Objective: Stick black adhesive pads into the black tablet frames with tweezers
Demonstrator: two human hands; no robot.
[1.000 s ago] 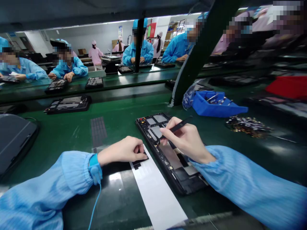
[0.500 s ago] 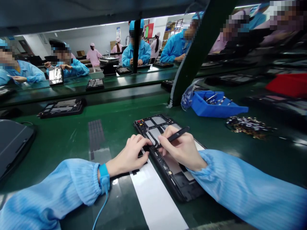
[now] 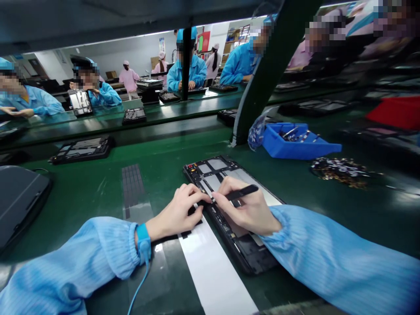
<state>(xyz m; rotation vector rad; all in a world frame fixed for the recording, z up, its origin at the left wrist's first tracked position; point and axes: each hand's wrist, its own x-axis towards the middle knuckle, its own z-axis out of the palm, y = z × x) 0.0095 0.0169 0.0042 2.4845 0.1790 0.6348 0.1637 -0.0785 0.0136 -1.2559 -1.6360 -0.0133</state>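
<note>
An opened tablet housing [image 3: 226, 225] with grey panels and small circuit parts lies slanted on the green bench. My right hand [image 3: 246, 210] is closed around black tweezers [image 3: 245, 191]; their tips point at the housing's left edge and are hidden by the fingers. My left hand [image 3: 180, 211] reaches from the left with its index fingertip at that same edge, close to the right fingers. Its thumb is held apart from the index finger, and I see nothing gripped. Beneath the left fingers runs a white strip [image 3: 216, 271] beside the housing. A blue wrist strap [image 3: 143, 240] circles my left wrist.
A blue bin [image 3: 288, 146] of small parts stands at the back right, near a pile of small parts [image 3: 343, 173]. Dark adhesive strips [image 3: 133, 183] lie at left. A slanted green post [image 3: 262, 87] rises behind. Several co-workers sit across the bench.
My right hand has shifted slightly left and down along the housing, and the tweezers lie flatter. The left index finger has moved a little right. Across the bench, a co-worker tilts a tablet.
</note>
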